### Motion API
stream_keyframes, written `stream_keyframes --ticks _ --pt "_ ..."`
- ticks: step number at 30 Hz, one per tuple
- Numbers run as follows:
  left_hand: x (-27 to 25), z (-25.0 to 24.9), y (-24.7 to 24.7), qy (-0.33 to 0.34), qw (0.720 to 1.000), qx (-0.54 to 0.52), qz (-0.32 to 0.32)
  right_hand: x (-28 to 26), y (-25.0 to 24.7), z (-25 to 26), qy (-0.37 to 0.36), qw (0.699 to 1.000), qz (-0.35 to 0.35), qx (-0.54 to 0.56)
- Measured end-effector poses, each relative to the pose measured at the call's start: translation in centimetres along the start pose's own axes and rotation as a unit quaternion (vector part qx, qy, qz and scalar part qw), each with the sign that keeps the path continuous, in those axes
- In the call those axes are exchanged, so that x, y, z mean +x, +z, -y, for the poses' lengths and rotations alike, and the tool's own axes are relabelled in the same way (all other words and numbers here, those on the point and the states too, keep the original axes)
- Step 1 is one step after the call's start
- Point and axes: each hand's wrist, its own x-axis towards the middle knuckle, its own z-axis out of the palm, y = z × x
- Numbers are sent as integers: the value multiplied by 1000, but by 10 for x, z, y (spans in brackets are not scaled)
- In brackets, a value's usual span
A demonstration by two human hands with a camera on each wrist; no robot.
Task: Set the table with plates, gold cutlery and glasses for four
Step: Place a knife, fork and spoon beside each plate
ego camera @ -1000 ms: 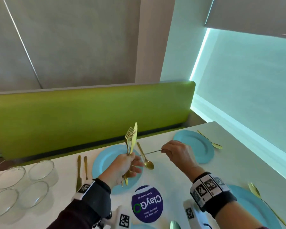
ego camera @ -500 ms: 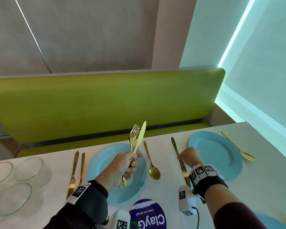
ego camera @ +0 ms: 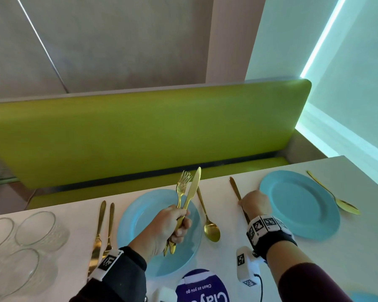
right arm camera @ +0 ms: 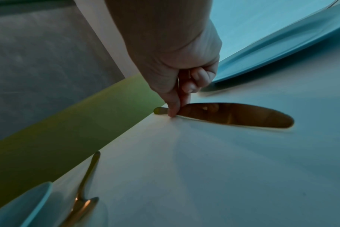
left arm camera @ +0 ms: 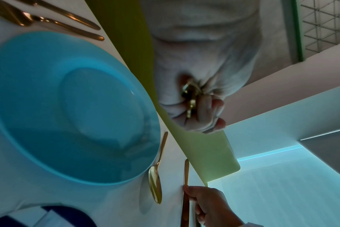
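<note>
My left hand (ego camera: 179, 225) grips a bundle of gold cutlery (ego camera: 189, 188), forks and a knife, upright above the middle blue plate (ego camera: 140, 214); in the left wrist view its fingers (left arm camera: 206, 107) curl round the handles. My right hand (ego camera: 243, 203) pinches a gold knife (ego camera: 235, 188) lying flat on the white table (ego camera: 223, 253), just left of the right blue plate (ego camera: 301, 205). The right wrist view shows thumb and fingertips (right arm camera: 174, 109) on the handle and the blade (right arm camera: 235, 115) flat on the table.
A gold spoon (ego camera: 212, 227) lies right of the middle plate, with a knife (ego camera: 99, 232) and fork (ego camera: 110, 227) on its left. Another spoon (ego camera: 345, 207) lies right of the right plate. Several glasses (ego camera: 39, 227) stand at the left. A green bench (ego camera: 140, 131) lines the far edge.
My right hand carried the knife from mid-air down onto the table beside the right plate and holds it there. The left hand keeps its bundle upright.
</note>
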Motion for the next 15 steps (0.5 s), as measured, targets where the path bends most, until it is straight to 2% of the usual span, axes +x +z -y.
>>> stream_keyframes --ticks 12,14,15 --pt "1 0 1 -1 1000 23 6 -8 -3 1 -3 998 -48 35" --pt "1 0 2 -4 1000 29 8 -15 -10 7 -80 993 -80 41" --pt "1 -1 3 -7 999 34 8 -21 -13 12 -157 978 -121 56"
